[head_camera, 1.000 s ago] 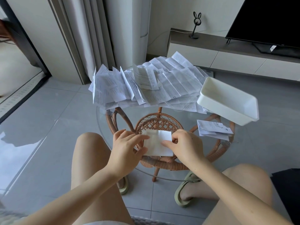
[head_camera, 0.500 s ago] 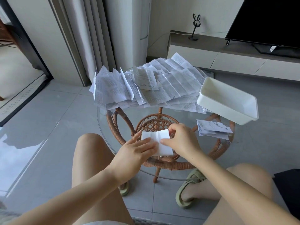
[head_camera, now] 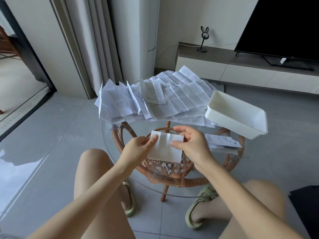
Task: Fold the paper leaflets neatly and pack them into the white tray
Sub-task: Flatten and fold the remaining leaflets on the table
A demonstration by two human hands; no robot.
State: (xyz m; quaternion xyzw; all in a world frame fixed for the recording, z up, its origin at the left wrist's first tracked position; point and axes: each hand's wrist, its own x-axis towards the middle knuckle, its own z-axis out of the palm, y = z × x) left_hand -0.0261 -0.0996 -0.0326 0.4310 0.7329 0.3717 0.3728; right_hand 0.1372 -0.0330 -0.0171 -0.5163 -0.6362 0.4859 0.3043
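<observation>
A white folded leaflet with vertical creases is held above the round glass table. My left hand pinches its left edge between thumb and fingers. My right hand holds its right side, thumb on the front and fingers behind. A large heap of unfolded printed leaflets covers the far half of the table. The white tray stands at the right of the table, and nothing shows inside it. A small stack of folded leaflets lies in front of the tray.
The glass top rests on a rattan frame. My bare knees and green sandals are beneath the near edge. A TV cabinet with a black screen stands at the back right, curtains at the back left.
The leaflet has been lifted slightly and turned more upright between the hands. My left hand slid from covering its left part to pinching the left edge; my right hand's fingers have spread behind it.
</observation>
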